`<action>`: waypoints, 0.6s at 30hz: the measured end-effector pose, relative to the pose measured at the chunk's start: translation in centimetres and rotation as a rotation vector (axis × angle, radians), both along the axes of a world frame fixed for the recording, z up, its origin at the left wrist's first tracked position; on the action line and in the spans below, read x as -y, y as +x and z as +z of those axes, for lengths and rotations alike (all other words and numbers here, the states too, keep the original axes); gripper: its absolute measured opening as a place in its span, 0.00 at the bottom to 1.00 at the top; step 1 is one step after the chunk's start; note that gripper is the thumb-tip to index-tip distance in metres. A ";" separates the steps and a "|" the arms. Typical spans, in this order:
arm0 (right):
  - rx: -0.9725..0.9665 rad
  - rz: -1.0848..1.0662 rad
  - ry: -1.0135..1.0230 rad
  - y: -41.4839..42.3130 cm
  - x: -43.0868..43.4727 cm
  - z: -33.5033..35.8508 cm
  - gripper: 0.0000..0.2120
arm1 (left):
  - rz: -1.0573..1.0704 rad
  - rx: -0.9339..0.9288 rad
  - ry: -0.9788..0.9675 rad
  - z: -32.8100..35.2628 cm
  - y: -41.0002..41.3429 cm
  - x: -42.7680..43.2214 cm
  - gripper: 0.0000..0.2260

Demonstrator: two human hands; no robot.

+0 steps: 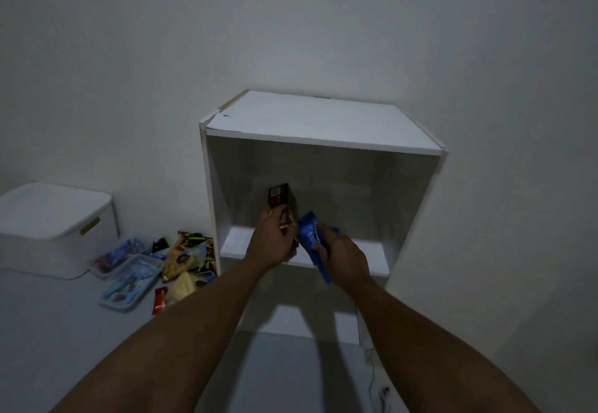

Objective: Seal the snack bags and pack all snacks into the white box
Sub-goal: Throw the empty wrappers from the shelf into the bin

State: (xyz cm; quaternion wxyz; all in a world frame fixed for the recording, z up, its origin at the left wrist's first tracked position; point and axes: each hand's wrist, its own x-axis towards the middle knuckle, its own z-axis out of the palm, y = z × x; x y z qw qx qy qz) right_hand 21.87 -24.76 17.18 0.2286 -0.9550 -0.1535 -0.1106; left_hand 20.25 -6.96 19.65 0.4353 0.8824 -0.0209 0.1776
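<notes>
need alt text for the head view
At a white cabinet, the left hand grips a dark snack box and the right hand a blue snack bag. More snacks lie on the floor by a lidded white box.

nothing legible: print on the blue packet (309,234) and on the dark box (279,195) is too blurred.

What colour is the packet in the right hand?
Blue packet with white print, gripped by the right hand; head view.
</notes>
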 end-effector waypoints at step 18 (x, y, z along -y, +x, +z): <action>-0.155 -0.124 0.420 -17.3 24.2 -8.7 0.21 | -0.053 0.078 -0.170 -9.4 -19.5 23.8 0.22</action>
